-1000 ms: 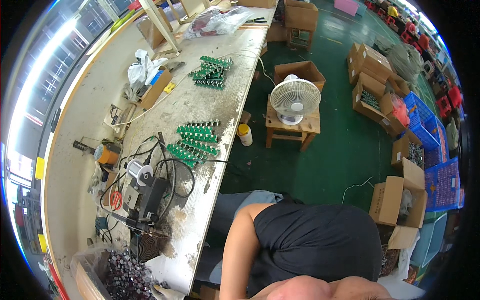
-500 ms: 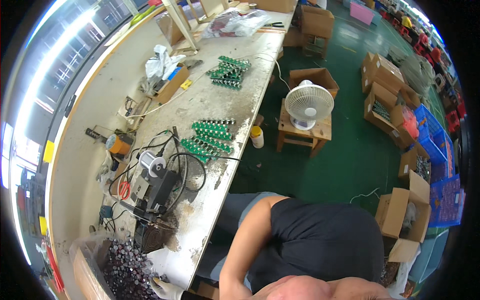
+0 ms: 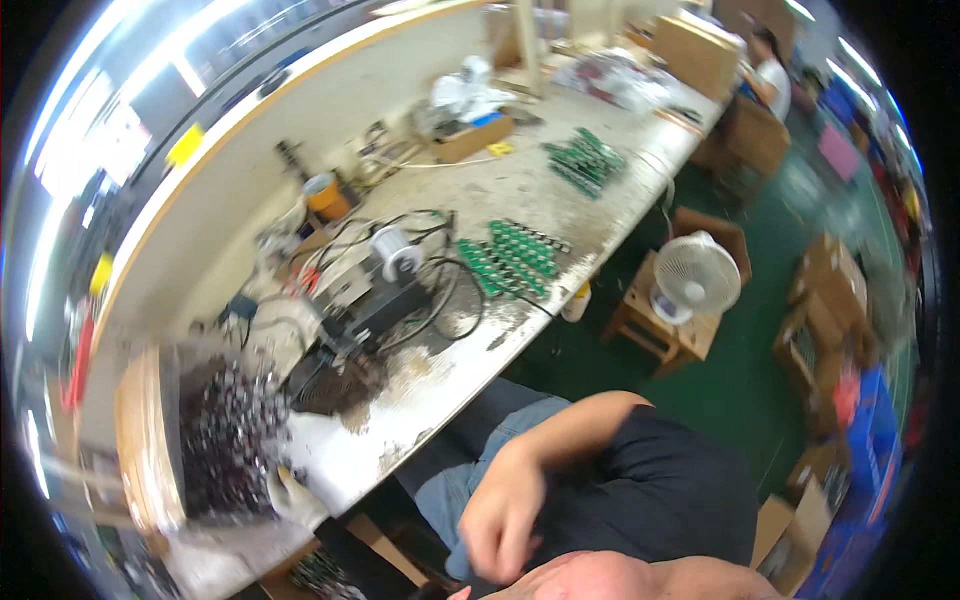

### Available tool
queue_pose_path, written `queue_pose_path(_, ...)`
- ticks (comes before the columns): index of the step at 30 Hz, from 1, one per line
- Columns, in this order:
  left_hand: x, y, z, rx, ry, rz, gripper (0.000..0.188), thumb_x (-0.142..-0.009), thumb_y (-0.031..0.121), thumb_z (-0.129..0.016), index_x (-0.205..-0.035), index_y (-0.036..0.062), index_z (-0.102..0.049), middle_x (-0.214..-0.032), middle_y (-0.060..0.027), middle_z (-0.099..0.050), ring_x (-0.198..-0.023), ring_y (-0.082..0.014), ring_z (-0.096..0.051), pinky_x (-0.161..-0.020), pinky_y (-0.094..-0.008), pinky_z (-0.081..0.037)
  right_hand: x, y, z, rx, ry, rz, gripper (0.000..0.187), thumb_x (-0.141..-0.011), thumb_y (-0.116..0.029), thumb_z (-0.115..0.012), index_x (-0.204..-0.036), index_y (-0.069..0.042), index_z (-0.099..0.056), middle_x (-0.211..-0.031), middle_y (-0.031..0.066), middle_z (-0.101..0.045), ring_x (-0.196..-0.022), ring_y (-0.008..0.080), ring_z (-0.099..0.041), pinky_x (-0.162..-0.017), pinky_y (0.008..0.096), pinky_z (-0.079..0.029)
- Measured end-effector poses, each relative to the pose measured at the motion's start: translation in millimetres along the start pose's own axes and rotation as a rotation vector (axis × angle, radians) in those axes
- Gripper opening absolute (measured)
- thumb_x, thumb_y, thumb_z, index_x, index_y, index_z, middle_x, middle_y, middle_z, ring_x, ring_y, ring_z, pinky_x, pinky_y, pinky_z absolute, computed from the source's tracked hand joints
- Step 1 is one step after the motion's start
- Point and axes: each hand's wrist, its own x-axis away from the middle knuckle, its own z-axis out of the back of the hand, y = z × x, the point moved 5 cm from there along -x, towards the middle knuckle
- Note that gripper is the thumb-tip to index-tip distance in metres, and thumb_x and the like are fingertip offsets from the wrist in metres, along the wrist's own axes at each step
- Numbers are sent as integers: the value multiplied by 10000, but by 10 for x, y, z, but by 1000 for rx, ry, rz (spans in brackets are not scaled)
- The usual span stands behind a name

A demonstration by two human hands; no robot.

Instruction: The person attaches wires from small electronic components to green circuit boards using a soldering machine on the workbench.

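Note:
My left hand (image 3: 293,498), in a whitish glove with a dark sleeve behind it, rests at the near edge of a heap of small dark, shiny round-topped parts (image 3: 225,435). Its fingertips meet the heap and are smeared, so a grip on a part cannot be made out. Over my lap hangs my right hand (image 3: 503,525), bare and blurred, with its fingers loosely apart and nothing visible in them. The heap lies in plastic film beside a cardboard box (image 3: 150,440). Beyond it on the bench stands a black soldering device (image 3: 375,318) with a solder wire spool (image 3: 397,254).
Green circuit boards (image 3: 510,258) lie in rows along the bench (image 3: 440,385), with a second group (image 3: 585,162) farther off. Loose cables (image 3: 460,315) loop near the device. A white fan (image 3: 698,275) stands on a wooden stool (image 3: 640,305) at right. Cartons (image 3: 825,310) line the floor.
The view has swung, shifting the bench to the right. My right hand, below the lower edge before, now shows over my lap. My left hand stays by the heap.

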Motion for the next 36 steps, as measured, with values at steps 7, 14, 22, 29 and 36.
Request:
queue_pose_path(7, -66, -49, -60, 191, -20, 98, 297, -937, 161, -575, -1117, -74, -593, -1036, -122, -652, -871, -151, -600, -764, -245, -476, 2180, 500, -516, -185, 1615, 118, 235, -833, -142, -638, -960, 50, -595, -833, 161, -663, -609, 198, -651, -514, 257, -492)
queue_pose_path(14, -55, -221, -41, 158, -26, 104, 305, -950, 160, -558, -1134, -82, -575, -1011, -102, -654, -846, -119, -595, -735, -219, -470, 3641, 166, -17, 841, 2451, -543, 194, -838, -155, -663, -916, 21, -649, -770, 56, -657, -663, 97, -576, -611, 252, -468)
queue_pose_path(22, 0, -22, -68, 228, -26, 74, 329, -949, 167, -565, -1170, -76, -567, -1015, -102, -652, -849, -115, -588, -739, -211, -468, 4242, 283, 525, 694, 2248, -1089, 315, -814, -278, -683, -917, 20, -690, -786, 117, -688, -707, 180, -630, -663, 306, -485)
queue_pose_path(29, 20, 170, -40, 50, 8, -72, 303, -947, 131, -558, -1162, -82, -574, -1058, -129, -650, -945, -151, -600, -810, -242, -468, 4211, 155, 499, 1136, 2056, -1308, 185, -780, -162, -594, -863, -23, -683, -810, 180, -665, -739, 336, -647, -673, 405, -507)
queue_pose_path(36, 130, 98, -7, 173, 26, 72, 239, -931, 83, -571, -1119, -65, -587, -930, -100, -644, -734, -113, -581, -658, -223, -481, 3319, -183, 544, 1200, 2213, -717, 111, -799, -61, -593, -894, -5, -582, -770, 156, -638, -671, 297, -645, -610, 333, -501)
